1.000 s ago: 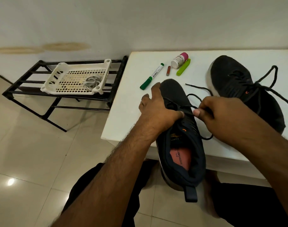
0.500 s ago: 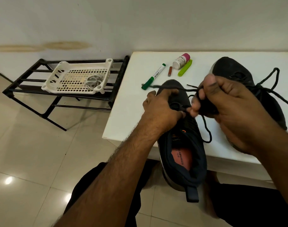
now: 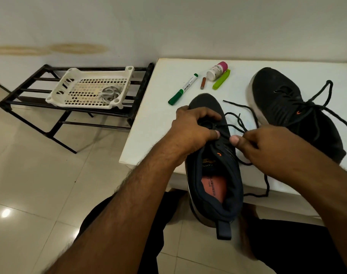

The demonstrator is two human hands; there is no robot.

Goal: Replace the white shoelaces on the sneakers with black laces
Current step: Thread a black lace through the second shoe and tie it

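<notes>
- Half a second back the right hand [image 3: 271, 147] was raised, pulling the black lace [image 3: 234, 123] up; now it sits low at frame centre-right, fingers pinching the lace beside the eyelets.
- The left hand [image 3: 192, 129] grips the near sneaker's [image 3: 214, 175] forefoot, thumb by the eyelets.
- That sneaker overhangs the table [image 3: 145, 135] edge at centre; the far sneaker [image 3: 283, 107], upper right, is already laced black.
- White laces [image 3: 109, 93] lie in the basket [image 3: 69, 89], upper left.
- Judgement: one pull-through is done; the upper eyelets seem left.
</notes>
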